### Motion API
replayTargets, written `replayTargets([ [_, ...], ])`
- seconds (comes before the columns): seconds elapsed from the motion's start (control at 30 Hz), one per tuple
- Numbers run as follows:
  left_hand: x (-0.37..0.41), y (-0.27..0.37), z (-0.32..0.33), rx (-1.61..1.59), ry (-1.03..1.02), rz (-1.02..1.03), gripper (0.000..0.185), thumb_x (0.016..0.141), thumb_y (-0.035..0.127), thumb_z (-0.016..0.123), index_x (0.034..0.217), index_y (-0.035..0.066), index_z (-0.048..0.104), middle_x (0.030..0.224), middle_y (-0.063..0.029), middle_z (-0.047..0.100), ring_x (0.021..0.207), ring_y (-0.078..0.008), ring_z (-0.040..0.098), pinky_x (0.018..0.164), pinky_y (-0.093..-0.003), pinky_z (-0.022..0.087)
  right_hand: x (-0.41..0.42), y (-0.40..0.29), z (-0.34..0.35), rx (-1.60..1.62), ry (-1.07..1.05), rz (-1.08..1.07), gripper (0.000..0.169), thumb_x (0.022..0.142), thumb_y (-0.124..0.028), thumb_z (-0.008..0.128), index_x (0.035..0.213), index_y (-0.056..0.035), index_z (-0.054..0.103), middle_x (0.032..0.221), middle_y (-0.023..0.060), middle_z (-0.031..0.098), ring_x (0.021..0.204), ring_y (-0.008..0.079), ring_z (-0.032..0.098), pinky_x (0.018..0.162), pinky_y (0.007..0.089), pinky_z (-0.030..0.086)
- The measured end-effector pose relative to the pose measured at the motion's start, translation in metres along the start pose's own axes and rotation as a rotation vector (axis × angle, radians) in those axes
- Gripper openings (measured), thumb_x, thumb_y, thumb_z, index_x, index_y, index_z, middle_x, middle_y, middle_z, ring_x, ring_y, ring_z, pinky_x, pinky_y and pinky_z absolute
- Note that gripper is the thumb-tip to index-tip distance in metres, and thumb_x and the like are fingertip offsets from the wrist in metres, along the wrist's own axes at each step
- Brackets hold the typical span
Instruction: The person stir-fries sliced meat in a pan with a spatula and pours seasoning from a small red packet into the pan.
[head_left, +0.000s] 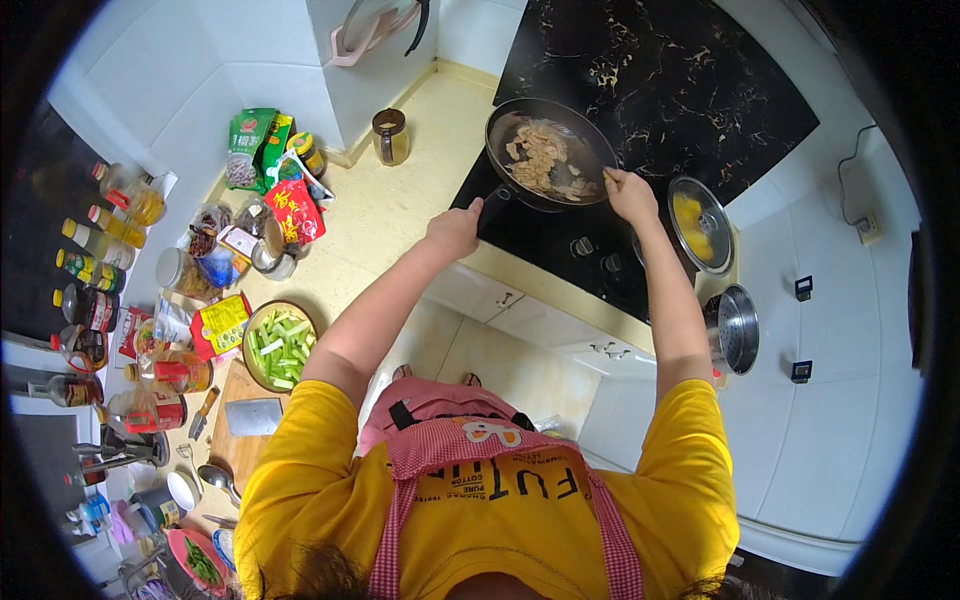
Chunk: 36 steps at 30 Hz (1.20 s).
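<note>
A dark frying pan (551, 196) is over the black stove, with cooked meat pieces (538, 154) spread inside. My left hand (456, 229) is closed on the pan's black handle (495, 207), at the pan's lower left. At the opposite, right side, my right hand (630, 196) has its fingers closed at the rim; whether they pinch the rim itself or a utensil is too small to tell. The stove knobs (582, 247) are below the pan.
A glass-lidded pot (701, 225) and a steel steamer pot (732, 330) stand to the right. A lidded jar (389, 139) is on the counter at the back. Left are a bowl of cut green vegetables (280, 346), a cleaver (253, 417) on a wooden board (231, 442), a knife (204, 412) and several bottles.
</note>
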<state>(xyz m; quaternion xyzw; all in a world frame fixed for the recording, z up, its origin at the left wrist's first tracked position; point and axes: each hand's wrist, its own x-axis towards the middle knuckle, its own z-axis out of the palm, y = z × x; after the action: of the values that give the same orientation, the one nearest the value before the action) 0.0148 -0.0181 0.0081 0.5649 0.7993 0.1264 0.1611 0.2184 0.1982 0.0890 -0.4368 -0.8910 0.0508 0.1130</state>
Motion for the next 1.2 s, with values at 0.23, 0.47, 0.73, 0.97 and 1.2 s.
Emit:
replayTargets([
  [0.23, -0.003, 0.007, -0.005, 0.001, -0.041, -0.002, 0.069, 0.072, 0.015, 0.058, 0.134, 0.010, 0.029, 0.089, -0.0187, 0.061, 0.083, -0.0334, 0.060, 0.071, -0.0415, 0.050, 0.023, 0.010, 0.052, 0.217, -0.164, -0.048, 0.033, 0.082, -0.029, 0.053, 0.111, -0.0151, 0.060, 0.094, 0.0177, 0.062, 0.087, 0.0325, 0.059, 0.077, 0.0372, 0.047],
  [0.47, 0.000, -0.001, -0.001, -0.002, -0.038, -0.014, 0.071, 0.071, 0.015, 0.060, 0.134, 0.010, 0.029, 0.091, -0.0196, 0.061, 0.085, -0.0332, 0.060, 0.072, -0.0407, 0.049, -0.052, 0.013, -0.056, -0.206, -0.377, -0.294, 0.037, 0.082, -0.021, 0.055, 0.118, -0.0285, 0.053, 0.096, 0.0129, 0.061, 0.089, 0.0308, 0.058, 0.074, 0.0379, 0.047],
  [0.73, 0.000, 0.003, -0.009, 0.006, -0.080, -0.014, 0.071, 0.071, 0.016, 0.059, 0.135, 0.012, 0.028, 0.090, -0.0198, 0.061, 0.084, -0.0335, 0.060, 0.072, -0.0412, 0.049, -0.085, 0.028, -0.137, -0.129, -0.327, -0.113, 0.026, 0.083, -0.016, 0.055, 0.107, -0.0205, 0.062, 0.088, 0.0112, 0.064, 0.081, 0.0264, 0.061, 0.070, 0.0347, 0.047],
  [0.97, 0.001, 0.003, -0.003, -0.001, -0.038, 0.008, 0.070, 0.071, 0.015, 0.059, 0.135, 0.011, 0.029, 0.086, -0.0193, 0.062, 0.081, -0.0337, 0.060, 0.070, -0.0413, 0.050, -0.056, 0.025, -0.041, -0.099, -0.157, -0.167, 0.028, 0.082, -0.024, 0.052, 0.108, -0.0193, 0.061, 0.093, 0.0143, 0.062, 0.088, 0.0319, 0.059, 0.075, 0.0397, 0.047],
  [1.2, -0.004, 0.002, -0.006, 0.006, -0.031, 0.009, 0.071, 0.070, 0.015, 0.060, 0.134, 0.010, 0.029, 0.084, -0.0192, 0.062, 0.078, -0.0336, 0.061, 0.068, -0.0420, 0.050, 0.000, 0.001, -0.006, -0.007, -0.079, 0.029, 0.029, 0.084, -0.025, 0.049, 0.111, -0.0207, 0.060, 0.099, 0.0127, 0.062, 0.091, 0.0306, 0.058, 0.078, 0.0393, 0.047],
])
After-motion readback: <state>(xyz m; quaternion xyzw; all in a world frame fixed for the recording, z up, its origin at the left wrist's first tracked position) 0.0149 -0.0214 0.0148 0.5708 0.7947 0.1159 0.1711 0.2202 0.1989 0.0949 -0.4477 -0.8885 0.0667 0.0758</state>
